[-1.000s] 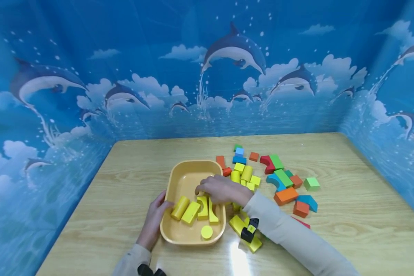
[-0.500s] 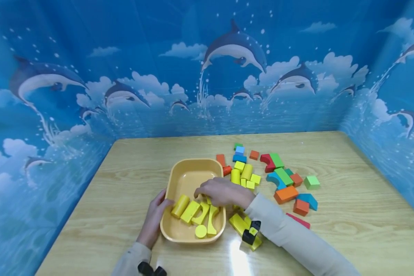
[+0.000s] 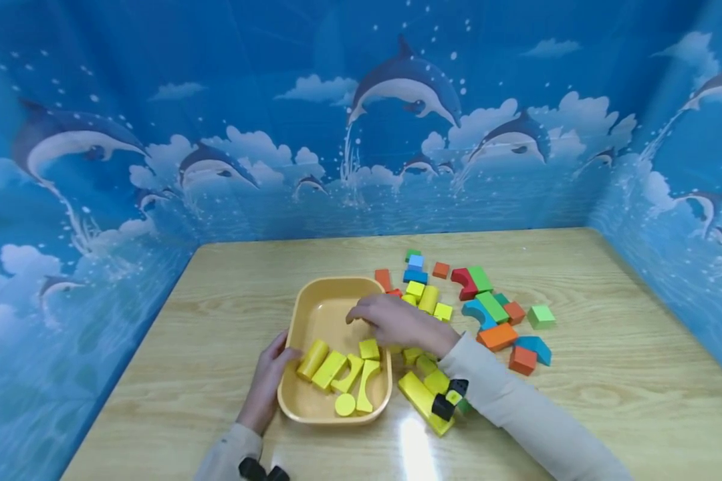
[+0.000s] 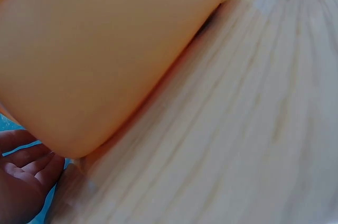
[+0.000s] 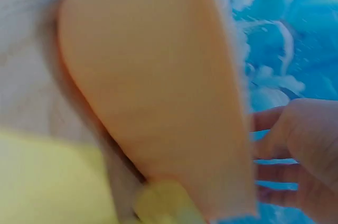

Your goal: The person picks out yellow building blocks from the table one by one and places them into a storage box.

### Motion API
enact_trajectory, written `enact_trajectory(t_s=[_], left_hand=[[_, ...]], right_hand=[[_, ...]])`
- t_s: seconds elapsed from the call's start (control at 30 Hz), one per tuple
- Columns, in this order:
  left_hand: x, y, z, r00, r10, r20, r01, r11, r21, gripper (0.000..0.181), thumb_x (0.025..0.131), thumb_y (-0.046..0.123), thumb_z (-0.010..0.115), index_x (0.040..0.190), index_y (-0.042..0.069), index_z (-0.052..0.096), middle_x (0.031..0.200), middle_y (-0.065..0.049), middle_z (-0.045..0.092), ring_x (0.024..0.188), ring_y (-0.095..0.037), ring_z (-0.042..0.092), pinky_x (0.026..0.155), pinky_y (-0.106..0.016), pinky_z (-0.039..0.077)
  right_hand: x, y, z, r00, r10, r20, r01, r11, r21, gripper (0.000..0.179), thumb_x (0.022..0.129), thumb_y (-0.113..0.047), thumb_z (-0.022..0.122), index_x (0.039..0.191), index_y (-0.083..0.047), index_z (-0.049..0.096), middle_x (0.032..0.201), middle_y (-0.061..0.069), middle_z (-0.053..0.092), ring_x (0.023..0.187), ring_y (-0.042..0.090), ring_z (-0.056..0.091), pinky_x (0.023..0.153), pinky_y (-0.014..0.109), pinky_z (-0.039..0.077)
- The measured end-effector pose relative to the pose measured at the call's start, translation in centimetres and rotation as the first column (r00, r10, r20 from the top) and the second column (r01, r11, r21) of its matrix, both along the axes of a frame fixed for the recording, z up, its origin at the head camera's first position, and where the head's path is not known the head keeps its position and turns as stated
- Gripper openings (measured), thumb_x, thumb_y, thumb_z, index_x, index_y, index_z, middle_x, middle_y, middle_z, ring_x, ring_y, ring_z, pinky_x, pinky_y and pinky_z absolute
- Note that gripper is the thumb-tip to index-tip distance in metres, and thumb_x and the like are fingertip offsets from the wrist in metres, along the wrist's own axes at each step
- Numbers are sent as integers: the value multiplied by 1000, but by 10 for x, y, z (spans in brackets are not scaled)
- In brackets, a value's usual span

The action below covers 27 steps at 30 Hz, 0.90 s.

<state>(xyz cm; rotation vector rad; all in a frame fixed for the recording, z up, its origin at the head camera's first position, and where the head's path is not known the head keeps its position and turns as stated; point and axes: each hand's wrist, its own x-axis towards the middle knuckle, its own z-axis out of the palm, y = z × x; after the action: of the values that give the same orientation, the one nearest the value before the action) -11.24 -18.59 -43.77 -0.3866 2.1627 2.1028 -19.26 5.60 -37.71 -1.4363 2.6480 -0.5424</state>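
A shallow tan plastic bin (image 3: 319, 415) stands on the table, with several yellow blocks in its near half. Among these are a cylinder (image 3: 313, 359), an arch block (image 3: 347, 374), a round block (image 3: 345, 404) and a small cube (image 3: 370, 349). My left hand (image 3: 269, 377) grips the bin's left rim, thumb over the edge and fingers on the outer wall. Over the right rim hovers my right hand (image 3: 397, 322), its fingers loosely bent inside and nothing visible between them. The right wrist view shows the right hand (image 5: 301, 155) beyond the rim, with its fingers apart.
Right of the bin lie more yellow blocks, including a long one (image 3: 424, 404), some partly under the right forearm. Farther right are scattered an orange block (image 3: 497, 337), a blue arch (image 3: 480, 314), a light green block (image 3: 541, 316) and others. A dolphin-print curtain (image 3: 361, 133) encloses the table.
The small yellow cube has come out from under my right hand and lies in the bin. That hand has lifted slightly rightward. The round block and both curved blocks have shifted; the left hand stays.
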Motion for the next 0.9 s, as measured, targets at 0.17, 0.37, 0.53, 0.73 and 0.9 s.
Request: enact_trajectory(t_s=[0.17, 0.37, 0.53, 0.73, 0.9], left_hand=[[0, -1, -1, 1000, -1, -14, 1, 1000, -2, 62, 87, 8, 50, 147, 3, 36, 149, -18, 39, 128, -30, 45, 99, -32, 45], [3, -1, 0, 1000, -11, -18, 11, 1000, -8, 62, 88, 8, 50, 148, 2, 34, 150, -21, 36, 130, -32, 43, 105, -39, 41], [4, -1, 1, 1000, -11, -21, 11, 1000, 2, 62, 89, 7, 50, 149, 3, 34, 150, -21, 36, 130, -32, 42, 106, -39, 39], [4, 0, 0, 1000, -3, -27, 3, 1000, -1, 61, 88, 7, 50, 147, 2, 36, 148, -21, 38, 128, -32, 44, 102, -35, 44], [4, 0, 1, 1000, -6, -28, 6, 1000, -18, 61, 88, 8, 51, 148, 3, 36, 148, -22, 38, 128, -33, 45, 101, -36, 44]], right_hand=[[-8, 40, 11, 990, -72, -121, 58, 992, -114, 40, 86, 14, 49, 115, -6, 68, 110, 7, 67, 101, 24, 62, 79, 33, 54], [-9, 86, 3, 954, -296, -37, 297, 955, 15, 35, 85, 11, 59, 115, -6, 67, 112, 10, 65, 100, 27, 62, 75, 37, 56], [-7, 104, -15, 911, -412, -22, 411, 901, 142, 26, 82, 5, 67, 104, -8, 68, 102, 8, 64, 88, 21, 59, 76, 37, 56], [-9, 109, -35, 901, -404, -156, 421, 902, 99, 15, 80, -4, 74, 88, -12, 64, 84, 1, 61, 71, 17, 53, 68, 35, 52], [-9, 110, -41, 895, -401, -194, 419, 906, 57, 19, 79, -3, 75, 81, -14, 59, 75, -2, 56, 65, 16, 48, 62, 31, 47]])
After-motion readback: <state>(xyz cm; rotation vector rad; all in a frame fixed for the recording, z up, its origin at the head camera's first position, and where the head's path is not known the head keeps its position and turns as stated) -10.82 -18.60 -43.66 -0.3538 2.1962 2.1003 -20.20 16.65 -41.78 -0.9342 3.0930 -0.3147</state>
